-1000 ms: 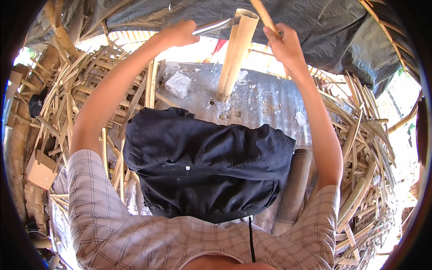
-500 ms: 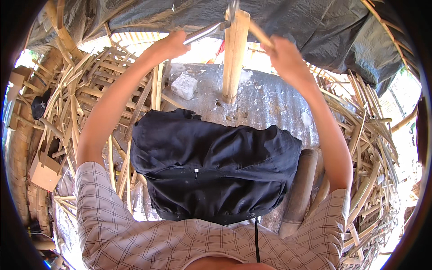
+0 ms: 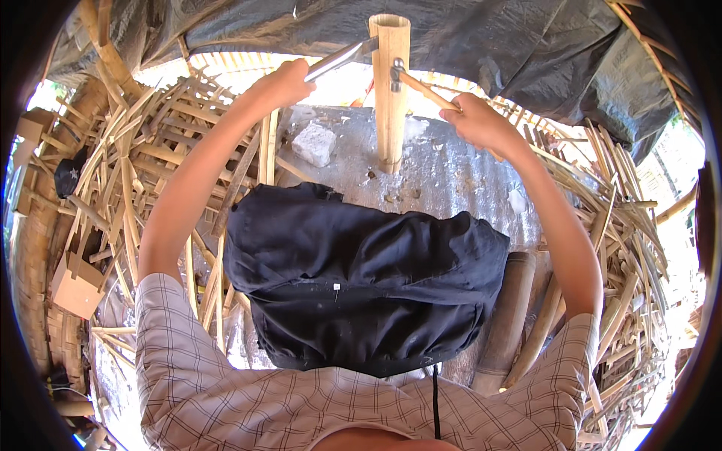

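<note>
An upright bamboo tube [image 3: 390,113] with an open top stands on the grey sheet in front of me. My left hand [image 3: 288,84] is closed around a long metal bladed tool [image 3: 337,62], whose far end meets the tube's left side near the top. My right hand [image 3: 481,124] grips the wooden handle of a hammer [image 3: 425,90]. The steel head overlaps the tube's right side below the rim; I cannot tell whether it touches. Dark cloth [image 3: 368,278] covers my lap.
A pale stone block [image 3: 313,144] sits left of the tube on the metal sheet [image 3: 451,173]. Split bamboo strips [image 3: 177,135] heap up at the left, with more strips [image 3: 620,270] at the right. A thick bamboo piece [image 3: 505,316] lies beside my lap. Black plastic sheeting [image 3: 526,52] hangs behind.
The hammer, blurred near the tube's top before, has come down to the right side of the tube. My right hand is lower and slightly farther right. The left hand keeps its hold.
</note>
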Motion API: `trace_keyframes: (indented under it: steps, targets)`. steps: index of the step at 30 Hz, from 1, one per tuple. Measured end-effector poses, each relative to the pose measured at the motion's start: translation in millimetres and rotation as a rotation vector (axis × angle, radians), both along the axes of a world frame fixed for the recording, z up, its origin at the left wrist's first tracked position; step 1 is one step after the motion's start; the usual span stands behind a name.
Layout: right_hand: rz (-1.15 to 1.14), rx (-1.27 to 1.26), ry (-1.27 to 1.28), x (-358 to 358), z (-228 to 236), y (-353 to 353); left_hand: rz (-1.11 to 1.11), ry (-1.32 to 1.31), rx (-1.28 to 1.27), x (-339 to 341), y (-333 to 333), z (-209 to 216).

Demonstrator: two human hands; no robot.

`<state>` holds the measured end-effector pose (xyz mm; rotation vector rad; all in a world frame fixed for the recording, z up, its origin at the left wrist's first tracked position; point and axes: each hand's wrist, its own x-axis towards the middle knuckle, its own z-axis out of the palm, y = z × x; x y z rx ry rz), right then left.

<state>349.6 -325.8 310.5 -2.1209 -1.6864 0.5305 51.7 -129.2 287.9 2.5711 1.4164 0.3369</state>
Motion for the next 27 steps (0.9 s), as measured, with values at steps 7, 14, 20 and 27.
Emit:
trace_keyframes:
  steps: [7, 14, 20, 27]
  targets:
    - [0.129, 1.012, -0.336, -11.5, 97.2, -11.1, -0.041, 0.037, 0.074, 15.2, -17.9, 4.4]
    - [0.089, 0.834, -0.292, 6.8, -14.9, 25.6, -0.072, 0.033, 0.079, 27.9, -24.7, 3.7]
    - [-0.035, 0.039, 0.014, 20.6, -28.6, -3.3, -0.024, 0.089, 0.075, 30.9, -28.5, -4.8]
    - [0.060, 0.905, -0.143, -9.8, 85.9, -29.0, -0.076, 0.063, -0.010, 42.1, -44.8, 5.9]
